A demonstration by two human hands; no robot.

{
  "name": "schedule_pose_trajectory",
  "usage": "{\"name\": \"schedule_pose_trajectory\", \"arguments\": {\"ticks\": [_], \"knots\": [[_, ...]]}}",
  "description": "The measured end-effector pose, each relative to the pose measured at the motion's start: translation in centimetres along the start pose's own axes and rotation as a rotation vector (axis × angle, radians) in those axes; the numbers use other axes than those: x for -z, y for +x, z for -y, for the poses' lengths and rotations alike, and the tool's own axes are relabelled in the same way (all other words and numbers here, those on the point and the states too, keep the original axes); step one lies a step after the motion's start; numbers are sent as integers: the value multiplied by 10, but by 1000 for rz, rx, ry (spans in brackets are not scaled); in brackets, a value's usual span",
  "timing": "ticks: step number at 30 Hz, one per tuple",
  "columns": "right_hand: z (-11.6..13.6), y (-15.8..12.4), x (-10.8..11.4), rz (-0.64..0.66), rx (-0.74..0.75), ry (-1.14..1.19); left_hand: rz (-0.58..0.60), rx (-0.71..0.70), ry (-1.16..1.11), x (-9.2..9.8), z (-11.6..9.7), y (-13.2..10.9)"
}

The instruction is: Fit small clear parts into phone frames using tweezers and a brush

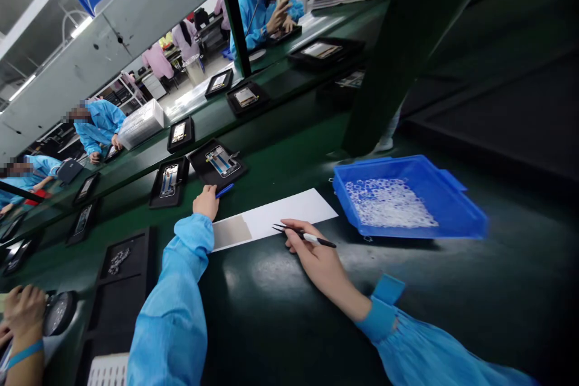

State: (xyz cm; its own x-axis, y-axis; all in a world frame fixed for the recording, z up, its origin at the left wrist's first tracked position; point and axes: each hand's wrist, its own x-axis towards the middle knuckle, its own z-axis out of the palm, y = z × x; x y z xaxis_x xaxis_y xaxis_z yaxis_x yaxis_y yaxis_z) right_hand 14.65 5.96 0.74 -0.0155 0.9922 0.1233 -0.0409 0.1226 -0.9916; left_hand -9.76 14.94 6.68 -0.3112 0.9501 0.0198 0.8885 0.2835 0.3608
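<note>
My right hand [316,259] grips black tweezers [319,240] with a white band, their tips just above a long white sheet [289,212]. A greyish film-like patch [231,232] covers the sheet's left end. Beyond that end, the fingers of my left hand [205,202] are closed at the near edge of a black tray [230,178]; the fingertips are partly hidden. In this tray lies a phone frame [222,161] with blue strips. A blue pen-like stick [225,190] points out beside my left fingers.
Right of the sheet stands a blue bin [456,217] with many small clear rings. Several black trays with phone parts line the green bench. A black compartment tray [120,298] is at left, near another person's hand [26,312]. A dark green post [384,54] rises behind the bin.
</note>
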Motion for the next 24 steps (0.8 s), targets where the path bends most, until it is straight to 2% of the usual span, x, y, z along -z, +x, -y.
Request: {"name": "schedule_pose_trajectory", "arguments": {"ticks": [4,6,8,11,15,19,21,24], "knots": [[-1,4,1,-17,3,9,28,-76,182,5,-16,7],[0,6,0,-27,-9,29,19,-121,231,15,-21,-2],[1,7,0,-46,-22,63,8,-161,260,28,-23,-23],[4,9,2,-100,-40,112,3,-263,250,51,-23,-78],[8,12,12,-259,-60,139,32,-520,82,78,-11,-182],[13,13,20,-360,-62,166,173,-558,15,88,3,-278],[15,9,19,-329,-43,178,261,-538,-6,85,6,-307],[16,-2,12,-205,-7,146,392,-465,-103,72,9,-322]]}}
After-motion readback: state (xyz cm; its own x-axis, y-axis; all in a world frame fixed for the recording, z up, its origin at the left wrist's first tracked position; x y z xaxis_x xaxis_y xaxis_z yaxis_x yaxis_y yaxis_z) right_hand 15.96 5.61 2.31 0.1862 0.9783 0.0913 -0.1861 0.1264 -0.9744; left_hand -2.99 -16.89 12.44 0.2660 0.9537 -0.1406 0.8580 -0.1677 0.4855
